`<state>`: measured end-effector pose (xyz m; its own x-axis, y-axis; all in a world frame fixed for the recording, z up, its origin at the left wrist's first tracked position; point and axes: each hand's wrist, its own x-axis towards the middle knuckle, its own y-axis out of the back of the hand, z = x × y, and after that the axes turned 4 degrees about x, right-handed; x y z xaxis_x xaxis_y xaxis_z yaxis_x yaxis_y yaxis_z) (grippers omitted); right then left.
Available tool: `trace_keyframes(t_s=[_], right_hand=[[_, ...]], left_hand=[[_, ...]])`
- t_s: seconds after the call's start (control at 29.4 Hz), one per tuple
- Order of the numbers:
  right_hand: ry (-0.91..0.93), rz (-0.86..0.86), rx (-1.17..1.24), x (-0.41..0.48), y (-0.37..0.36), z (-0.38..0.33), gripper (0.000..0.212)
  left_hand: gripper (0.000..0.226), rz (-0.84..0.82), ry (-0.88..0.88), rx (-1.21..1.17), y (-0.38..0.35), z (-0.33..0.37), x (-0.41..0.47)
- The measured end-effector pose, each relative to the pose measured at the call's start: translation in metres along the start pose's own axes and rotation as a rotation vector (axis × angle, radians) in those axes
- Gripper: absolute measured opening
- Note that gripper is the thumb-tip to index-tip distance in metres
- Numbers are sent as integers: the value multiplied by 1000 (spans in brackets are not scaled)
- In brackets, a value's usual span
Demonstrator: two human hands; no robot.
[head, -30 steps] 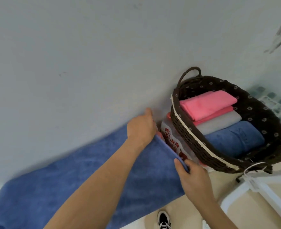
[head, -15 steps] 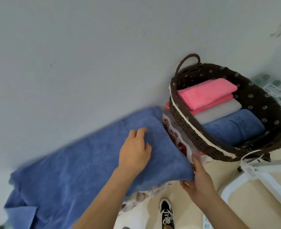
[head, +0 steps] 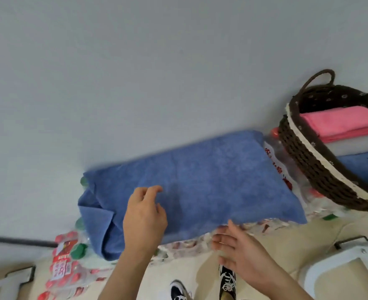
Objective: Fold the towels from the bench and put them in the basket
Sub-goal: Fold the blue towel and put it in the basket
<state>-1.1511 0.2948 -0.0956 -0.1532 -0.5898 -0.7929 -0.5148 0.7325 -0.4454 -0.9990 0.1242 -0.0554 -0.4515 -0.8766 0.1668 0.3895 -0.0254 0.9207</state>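
Observation:
A blue towel [head: 202, 180], folded over once, lies spread on packs of bottles against the wall; its left end is rumpled and hangs down. My left hand [head: 145, 215] rests on the towel's near left part with fingers loosely bent, holding nothing. My right hand [head: 237, 252] hovers open just below the towel's near edge, fingers straight, apart from the cloth. The dark wicker basket [head: 308, 161] stands at the right and holds folded pink [head: 341, 120], grey [head: 354, 146] and blue [head: 365, 167] towels.
Shrink-wrapped packs of red-capped bottles [head: 64, 269] lie on the floor at the left and under the towel. A white plastic frame [head: 334, 263] stands at the lower right. My two shoes [head: 202, 284] are on the beige floor below. A grey wall fills the background.
The view has swung left, so the basket sits further right. My left hand slid leftward along the towel. My right hand let go of the towel's right corner and opened below the near edge.

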Motion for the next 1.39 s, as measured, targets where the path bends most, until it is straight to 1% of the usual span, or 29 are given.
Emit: trace_keyframes(t_s=[0.07,0.1,0.14,0.2,0.27,0.34,0.37,0.41,0.48,0.51,0.54,0.58,0.61,0.68,0.75,0.82,0.85,0.92,1.02,1.05,1.09,1.12,1.19,1.26,1.33,1.39], right_hand=[[39,-53,-168,0,-33,11,39],[61,-72,-252,0,-49,17,31],[84,-78,-330,-1,-63,23,23],[130,-59,-483,-2,-85,34,17],[163,-70,-708,-5,-100,44,14],[195,-146,-952,-6,-116,53,11],[230,-183,-1033,-6,-126,59,10],[292,-204,-1095,-4,-138,65,11],[469,-183,-1196,2,-163,76,12],[533,-170,-1234,5,-176,79,14],[572,-172,-1255,8,-191,80,17],[605,-182,-1268,12,-208,81,19],[655,-189,-1292,16,-224,80,20],[787,-195,-1404,29,-256,77,22],[890,-193,-1543,43,-282,74,21],[938,-150,-1688,59,-301,75,21],[941,-110,-1759,66,-308,75,24],[955,-9,-1908,76,-322,76,34],[1042,137,-2106,88,-346,77,45],[1040,160,-2159,90,-354,76,48],[1006,164,-2211,93,-361,76,47],[963,152,-2253,95,-366,75,42],[873,101,-2278,99,-374,73,24],[821,74,-2261,100,-378,71,17],[816,48,-2210,100,-381,71,19],[815,-43,-2060,99,-382,73,28]], left_hand=[[46,17,115,131,12,-41,-9],[48,11,180,185,16,-60,-14],[50,-2,246,202,20,-77,-19],[44,-10,365,107,29,-101,-29],[33,8,434,-82,38,-112,-37],[34,48,512,-287,46,-120,-42],[35,88,588,-406,51,-123,-44],[34,147,676,-543,57,-128,-47],[30,290,861,-858,66,-140,-57],[27,317,948,-1008,70,-146,-63],[26,306,1026,-1126,73,-152,-71],[24,261,1074,-1202,74,-158,-79],[21,194,1099,-1226,75,-163,-88],[15,43,1109,-1182,75,-174,-100],[14,-107,1078,-1117,75,-181,-106],[7,-203,1017,-1087,75,-187,-107],[3,-220,991,-1084,75,-189,-106],[15,-210,946,-1049,72,-191,-99],[33,-80,836,-966,65,-194,-88],[36,-39,792,-933,62,-195,-87],[37,-23,758,-892,59,-195,-89],[37,-21,722,-855,56,-196,-93],[38,-53,690,-847,55,-197,-101],[36,-135,714,-998,57,-198,-104],[28,-254,784,-1207,60,-201,-104],[28,-339,796,-1279,61,-205,-105]])
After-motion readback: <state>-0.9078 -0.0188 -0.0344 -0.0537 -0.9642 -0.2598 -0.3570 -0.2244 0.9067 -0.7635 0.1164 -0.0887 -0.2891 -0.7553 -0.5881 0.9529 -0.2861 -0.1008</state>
